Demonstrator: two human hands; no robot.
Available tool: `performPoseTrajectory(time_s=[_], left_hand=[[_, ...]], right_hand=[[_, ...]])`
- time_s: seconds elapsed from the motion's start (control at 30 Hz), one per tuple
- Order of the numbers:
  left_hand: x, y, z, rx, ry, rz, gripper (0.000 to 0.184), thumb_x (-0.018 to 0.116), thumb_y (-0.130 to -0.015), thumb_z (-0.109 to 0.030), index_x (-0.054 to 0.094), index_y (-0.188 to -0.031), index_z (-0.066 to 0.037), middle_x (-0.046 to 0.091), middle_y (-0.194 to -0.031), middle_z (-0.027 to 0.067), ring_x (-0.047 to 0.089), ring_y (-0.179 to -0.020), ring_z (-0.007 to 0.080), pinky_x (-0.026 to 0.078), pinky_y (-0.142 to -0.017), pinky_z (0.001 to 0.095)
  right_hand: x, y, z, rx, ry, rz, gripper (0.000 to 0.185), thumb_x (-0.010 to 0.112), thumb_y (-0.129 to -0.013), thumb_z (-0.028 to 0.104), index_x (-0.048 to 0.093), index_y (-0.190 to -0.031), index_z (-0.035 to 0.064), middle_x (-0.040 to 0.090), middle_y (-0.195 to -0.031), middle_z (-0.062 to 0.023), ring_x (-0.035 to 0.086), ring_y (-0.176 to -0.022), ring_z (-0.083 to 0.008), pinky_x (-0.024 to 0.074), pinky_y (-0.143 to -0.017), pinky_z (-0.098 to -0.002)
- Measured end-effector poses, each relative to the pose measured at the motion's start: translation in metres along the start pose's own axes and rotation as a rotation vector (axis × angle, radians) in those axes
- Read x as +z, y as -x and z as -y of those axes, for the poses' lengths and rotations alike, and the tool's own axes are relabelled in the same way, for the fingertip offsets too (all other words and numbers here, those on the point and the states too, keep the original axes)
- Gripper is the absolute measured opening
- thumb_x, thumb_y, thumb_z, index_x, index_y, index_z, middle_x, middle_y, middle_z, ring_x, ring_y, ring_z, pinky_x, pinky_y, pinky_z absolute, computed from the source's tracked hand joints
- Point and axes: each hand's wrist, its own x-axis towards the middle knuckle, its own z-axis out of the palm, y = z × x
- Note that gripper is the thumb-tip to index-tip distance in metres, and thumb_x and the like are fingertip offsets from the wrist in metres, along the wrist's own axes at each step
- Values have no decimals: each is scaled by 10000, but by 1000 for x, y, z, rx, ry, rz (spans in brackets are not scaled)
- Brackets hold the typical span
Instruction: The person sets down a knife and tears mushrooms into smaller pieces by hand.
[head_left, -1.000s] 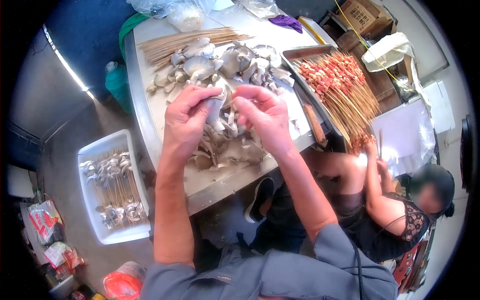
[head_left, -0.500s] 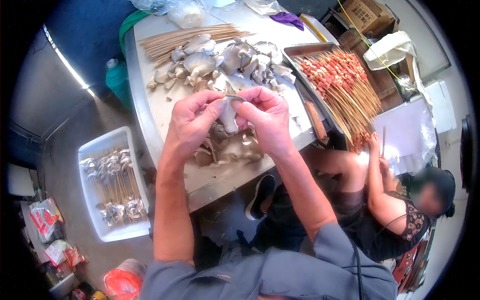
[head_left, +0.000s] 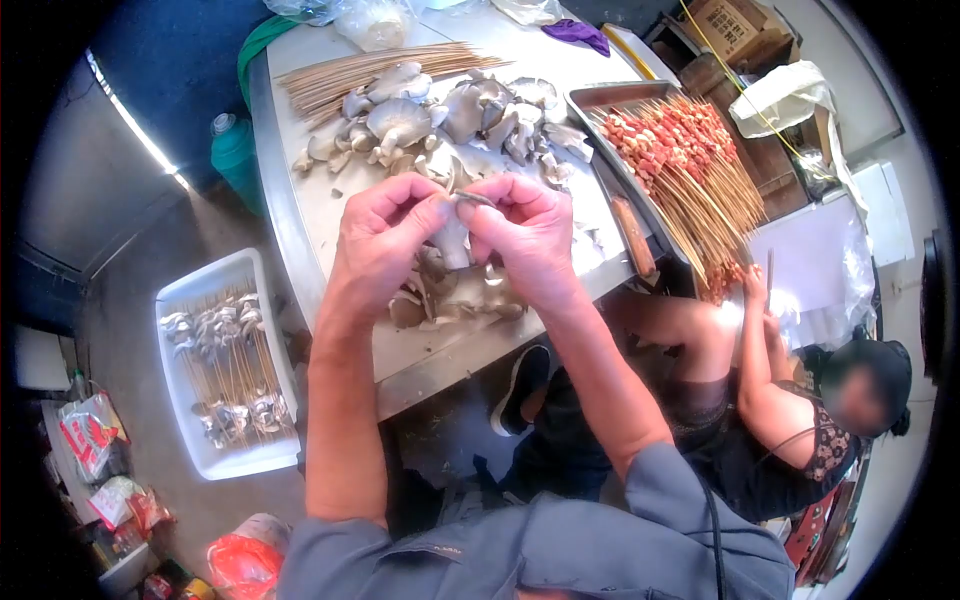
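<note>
Between my two hands is a grey oyster mushroom point(head_left: 452, 243), its pale stem hanging down over the table. My left hand point(head_left: 385, 232) pinches its cap from one side, and my right hand point(head_left: 525, 232) grips the cap's edge from the other, fingertips nearly touching. Loose mushrooms point(head_left: 400, 122) lie in a pile beyond my hands. More mushroom pieces point(head_left: 465, 297) are heaped below them, partly hidden by my wrists. Bare wooden skewers point(head_left: 375, 76) lie in a bundle at the table's far left.
A metal tray point(head_left: 612, 95) of meat skewers stands right, beside a wooden-handled knife point(head_left: 632, 235). A white bin point(head_left: 180, 400) with mushroom skewers is at the lower left. Another person point(head_left: 780, 420) sits at the right, hands by the tray. A green bottle point(head_left: 232, 160) stands beyond the table's left edge.
My hands have come closer together around the mushroom, and its cap is split or folded between my fingers. The other person's hands have shifted slightly.
</note>
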Motion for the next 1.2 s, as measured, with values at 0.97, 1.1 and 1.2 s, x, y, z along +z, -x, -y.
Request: performPoseTrajectory(time_s=[0.97,1.1,1.2], left_hand=[[-7,0,-2,-18,137,29,157,647,-917,-117,652,-1040,-18,642,-928,8,605,-859,77,495,-745,218],[-9,-1,2,-57,106,80,126,633,-913,-83,647,-1012,-7,639,-882,3,606,-819,75,479,-725,213],[-4,-1,-8,-55,36,77,97,627,-919,-74,640,-987,-6,630,-833,6,594,-757,72,467,-682,212]], right_hand=[[-2,1,6,41,-17,11,134,715,-882,94,650,-956,2,670,-750,-18,582,-571,-37,462,-502,-168],[-1,6,4,-13,-21,7,117,712,-876,70,649,-949,5,664,-748,-20,580,-580,-37,455,-503,-171],[-4,5,1,-5,-28,-9,109,709,-872,59,649,-944,5,660,-755,-18,579,-587,-37,455,-507,-174]])
